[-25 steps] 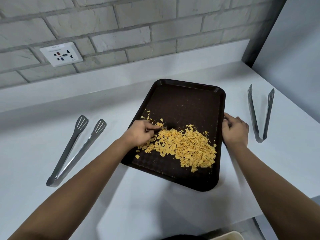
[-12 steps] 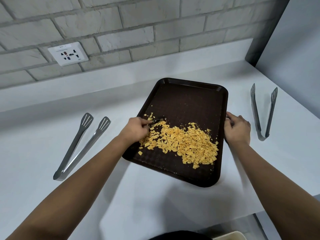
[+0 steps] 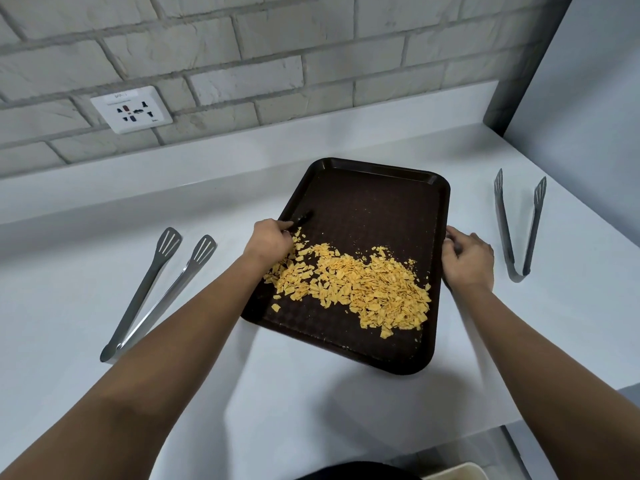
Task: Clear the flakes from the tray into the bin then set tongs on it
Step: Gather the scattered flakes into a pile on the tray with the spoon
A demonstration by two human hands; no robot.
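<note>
A dark brown tray (image 3: 377,188) lies on the white counter, with a heap of yellow flakes (image 3: 356,289) across its middle and near half. My left hand (image 3: 272,239) is over the tray's left side at the edge of the heap. It grips a small dark tool (image 3: 303,218) whose tip sticks out over bare tray. My right hand (image 3: 467,259) holds the tray's right rim with curled fingers. One pair of metal tongs (image 3: 156,292) lies left of the tray, another pair of tongs (image 3: 517,226) to its right. A cream bin (image 3: 457,472) peeks in below the counter's front edge.
A brick wall with a white socket plate (image 3: 131,109) backs the counter. A grey wall panel (image 3: 588,98) closes off the right side. The counter's front edge (image 3: 381,455) runs just above the bin.
My left hand has drawn back up and to the left with the dark tool, from inside the heap to its far left edge. The right hand stays on the rim.
</note>
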